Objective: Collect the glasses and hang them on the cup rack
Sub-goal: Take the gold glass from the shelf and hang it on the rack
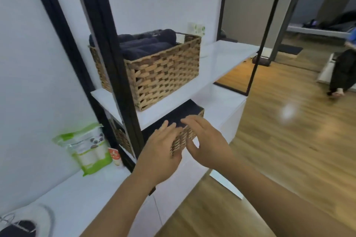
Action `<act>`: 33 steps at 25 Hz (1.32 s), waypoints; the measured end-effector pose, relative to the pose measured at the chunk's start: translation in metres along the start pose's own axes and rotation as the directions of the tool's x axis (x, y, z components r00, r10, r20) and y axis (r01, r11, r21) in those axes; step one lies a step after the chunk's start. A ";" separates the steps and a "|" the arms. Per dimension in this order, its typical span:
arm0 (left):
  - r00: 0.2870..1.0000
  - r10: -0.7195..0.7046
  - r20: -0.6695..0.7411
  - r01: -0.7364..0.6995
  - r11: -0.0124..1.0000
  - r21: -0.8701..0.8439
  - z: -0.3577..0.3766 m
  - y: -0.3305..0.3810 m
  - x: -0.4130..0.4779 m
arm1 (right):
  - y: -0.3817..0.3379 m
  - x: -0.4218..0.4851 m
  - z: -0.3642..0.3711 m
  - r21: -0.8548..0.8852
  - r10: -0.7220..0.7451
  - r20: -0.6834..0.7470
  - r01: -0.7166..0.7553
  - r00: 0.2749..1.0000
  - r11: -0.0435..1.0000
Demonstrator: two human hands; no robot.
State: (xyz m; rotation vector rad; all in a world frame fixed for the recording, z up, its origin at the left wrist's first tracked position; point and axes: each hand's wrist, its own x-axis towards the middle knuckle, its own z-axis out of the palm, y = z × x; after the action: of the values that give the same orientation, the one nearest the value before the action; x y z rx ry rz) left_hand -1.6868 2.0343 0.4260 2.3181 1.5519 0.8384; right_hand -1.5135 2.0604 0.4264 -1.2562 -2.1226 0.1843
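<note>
Pressing left hand (162, 147) flat against lower basket (181, 140), fingers straight; touching its rim with right hand (208, 140), fingers spread, unclenched.

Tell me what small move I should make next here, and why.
Probably slide the lower basket a little outward. Both the left hand and right hand are on its near corner, the shelf above hides most of it, and no glasses are in view.

No text was legible. Print on the green panda-marked pack (90, 150), lower left, and the orange-labelled item (115, 157) just beside it blurred out.
</note>
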 end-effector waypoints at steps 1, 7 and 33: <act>1.000 0.004 0.024 -0.005 0.999 0.036 0.009 0.010 0.014 | 0.017 0.001 -0.012 -0.013 0.021 -0.010 -0.021 1.000 1.000; 0.994 0.078 0.081 -0.071 0.993 -0.092 0.100 0.053 0.103 | 0.109 -0.001 -0.052 -0.027 0.148 -0.065 -0.150 0.987 0.988; 0.715 -0.469 -0.518 0.454 0.875 -0.165 0.187 0.011 0.497 | 0.429 0.323 -0.083 0.073 -0.124 0.184 0.112 0.975 0.991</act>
State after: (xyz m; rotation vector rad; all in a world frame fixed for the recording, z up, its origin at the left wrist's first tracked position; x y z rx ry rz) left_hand -1.4337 2.5011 0.4445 1.5894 2.1970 1.4336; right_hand -1.2550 2.5373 0.4567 -1.1102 -2.3270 0.3263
